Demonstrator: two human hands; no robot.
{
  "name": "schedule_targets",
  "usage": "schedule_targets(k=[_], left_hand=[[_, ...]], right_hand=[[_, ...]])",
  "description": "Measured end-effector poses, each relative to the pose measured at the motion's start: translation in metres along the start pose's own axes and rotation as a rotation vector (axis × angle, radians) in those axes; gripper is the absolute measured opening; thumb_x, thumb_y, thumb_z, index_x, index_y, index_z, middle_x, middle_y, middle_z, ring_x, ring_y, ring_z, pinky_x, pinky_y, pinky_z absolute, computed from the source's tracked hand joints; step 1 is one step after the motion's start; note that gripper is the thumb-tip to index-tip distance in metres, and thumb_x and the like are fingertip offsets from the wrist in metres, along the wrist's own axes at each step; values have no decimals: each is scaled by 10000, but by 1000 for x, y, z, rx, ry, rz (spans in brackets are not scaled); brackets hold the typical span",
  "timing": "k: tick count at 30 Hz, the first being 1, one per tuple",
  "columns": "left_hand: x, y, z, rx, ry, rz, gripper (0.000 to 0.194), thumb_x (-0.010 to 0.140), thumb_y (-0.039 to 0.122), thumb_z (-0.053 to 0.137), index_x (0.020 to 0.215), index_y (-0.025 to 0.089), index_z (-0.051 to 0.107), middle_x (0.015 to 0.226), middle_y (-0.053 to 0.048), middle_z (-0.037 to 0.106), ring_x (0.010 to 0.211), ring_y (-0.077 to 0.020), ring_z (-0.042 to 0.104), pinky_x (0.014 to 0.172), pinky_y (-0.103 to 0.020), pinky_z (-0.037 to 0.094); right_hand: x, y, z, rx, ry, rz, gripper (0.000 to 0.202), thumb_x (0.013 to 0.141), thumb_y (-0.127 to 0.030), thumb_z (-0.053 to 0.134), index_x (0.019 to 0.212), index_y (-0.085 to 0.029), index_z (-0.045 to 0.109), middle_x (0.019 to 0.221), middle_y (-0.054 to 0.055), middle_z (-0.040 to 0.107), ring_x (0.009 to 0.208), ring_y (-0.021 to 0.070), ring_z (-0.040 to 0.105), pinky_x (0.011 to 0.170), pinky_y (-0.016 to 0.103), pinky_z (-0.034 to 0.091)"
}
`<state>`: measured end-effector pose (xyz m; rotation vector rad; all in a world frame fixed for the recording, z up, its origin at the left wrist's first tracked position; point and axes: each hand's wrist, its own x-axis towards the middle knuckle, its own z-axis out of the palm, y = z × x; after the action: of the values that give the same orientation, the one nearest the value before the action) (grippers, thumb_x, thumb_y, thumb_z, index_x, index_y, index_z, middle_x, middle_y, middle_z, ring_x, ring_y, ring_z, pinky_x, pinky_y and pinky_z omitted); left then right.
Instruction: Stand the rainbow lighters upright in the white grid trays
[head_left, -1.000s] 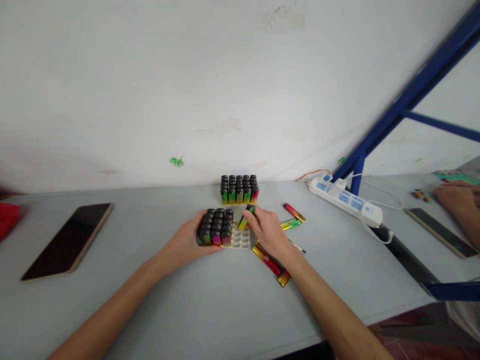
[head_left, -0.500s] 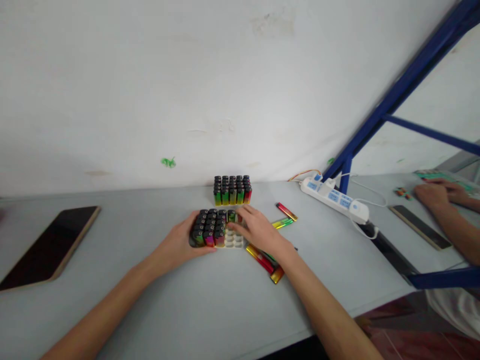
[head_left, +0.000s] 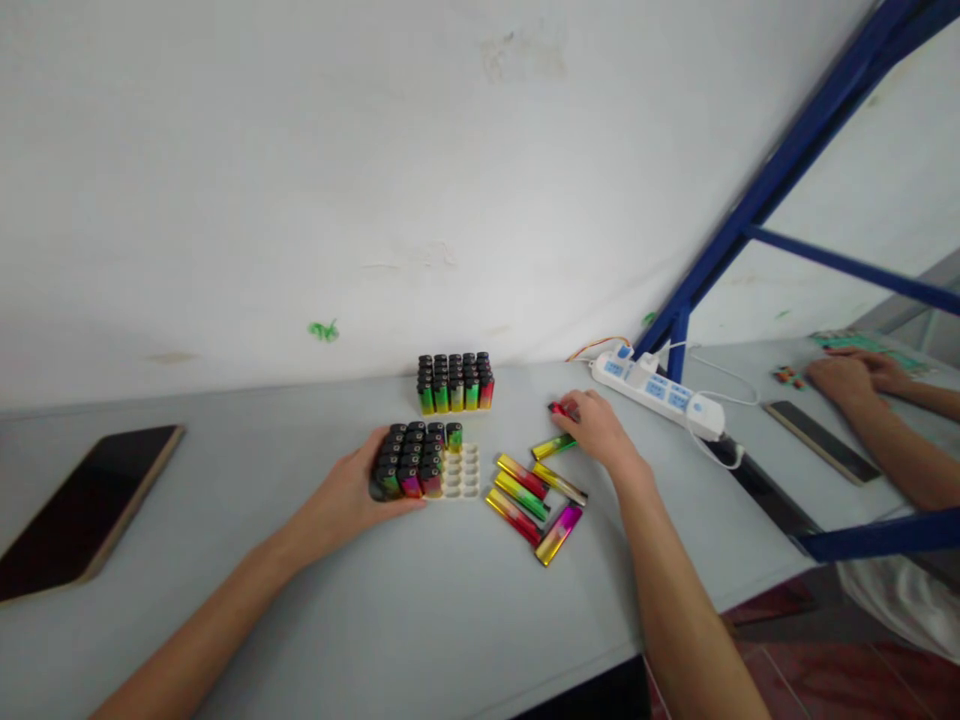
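Note:
My left hand point(head_left: 358, 482) is wrapped round the left side of a white tray point(head_left: 462, 478) holding upright black-topped lighters point(head_left: 409, 460). The tray's right part shows bare slots, with one green lighter point(head_left: 454, 437) upright in its back row. My right hand point(head_left: 596, 425) reaches to the right, its fingers closed on a red lighter point(head_left: 557, 408) that is mostly covered. Near it lies a green and yellow lighter point(head_left: 553, 447). Several loose shiny lighters point(head_left: 523, 476) in red, green, yellow and purple lie flat between the tray and my right forearm.
A second block of upright lighters point(head_left: 455, 392) stands by the wall. A dark tablet-like slab point(head_left: 86, 500) lies at left. At right are a white power strip point(head_left: 660, 390) with cables and a blue metal frame point(head_left: 712, 265). Beyond it are another person's hands point(head_left: 847, 380).
My right hand has left the green lighter standing in the tray and moved right to the red lighter. The loose lighters it covered now show. My left hand stays at the tray.

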<state>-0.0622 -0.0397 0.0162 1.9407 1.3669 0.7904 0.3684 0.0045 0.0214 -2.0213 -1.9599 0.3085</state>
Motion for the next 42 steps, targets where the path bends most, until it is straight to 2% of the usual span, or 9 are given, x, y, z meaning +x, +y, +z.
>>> schedule_targets(k=[8,16,20,23,28,31,34,39,42], left_hand=[[2,1,1,-3,-10,-18,887,720,613,1036,1466,247,723,1343,-130,945,1208,-465,916,1063,-529,773],[2,2,2,-7,-5,-23,885,716,662,1042,1446,266,735,1327,-110,950,1190,-462,918,1092,-548,764],[2,-1,3,-4,20,-16,911,684,658,1058,1452,272,756,1335,-116,949,1211,-479,916,1110,-549,765],[2,-3,3,-15,21,-2,874,707,633,1055,1455,286,766,1331,-105,953,1203,-468,921,1080,-527,775],[0,0,3,-39,-4,2,864,731,617,1050,1469,290,742,1356,-113,949,1236,-468,916,1077,-534,776],[0,2,2,-62,-16,5,858,747,620,1051,1472,290,732,1384,-121,941,1246,-461,915,1092,-533,770],[-1,2,2,-60,-7,19,845,755,619,1055,1467,289,739,1398,-118,938,1240,-452,916,1102,-525,765],[-1,2,2,-51,-21,27,856,777,633,1045,1489,277,731,1372,-100,945,1236,-445,916,1090,-543,767],[-1,5,2,-61,-19,26,866,766,613,1052,1493,274,725,1389,-109,941,1258,-457,912,1108,-561,763]], right_hand=[[-7,-8,-14,119,47,-137,231,1131,-203,811,1343,-204,904,1266,150,850,1145,300,814,1102,425,621],[-44,-4,-25,75,-152,-416,284,1073,-206,916,1351,-256,949,1427,182,829,1381,381,781,1262,553,616],[-45,0,-26,79,-148,-420,115,1075,-211,887,1181,-241,921,1369,182,851,1338,383,783,1213,547,624],[-41,-5,-21,273,-89,-367,112,1104,-328,842,1176,-245,823,1213,134,882,1140,336,818,1057,480,648],[-27,-35,-12,739,-16,-239,477,1096,-722,777,1214,-261,740,795,-20,740,676,218,641,691,353,512],[-12,-62,-15,880,40,-205,625,943,-852,903,1066,-252,778,754,-34,630,660,186,513,641,340,402],[0,-89,-17,1042,25,-176,725,852,-952,926,906,-256,731,749,-29,569,709,184,477,664,340,402],[-5,-124,2,1228,-123,-206,766,916,-1047,771,961,-299,615,849,-17,635,740,196,549,702,339,514],[-18,-131,23,1182,-231,-190,705,1002,-1012,676,1025,-319,547,779,-64,556,633,176,458,603,316,450]])
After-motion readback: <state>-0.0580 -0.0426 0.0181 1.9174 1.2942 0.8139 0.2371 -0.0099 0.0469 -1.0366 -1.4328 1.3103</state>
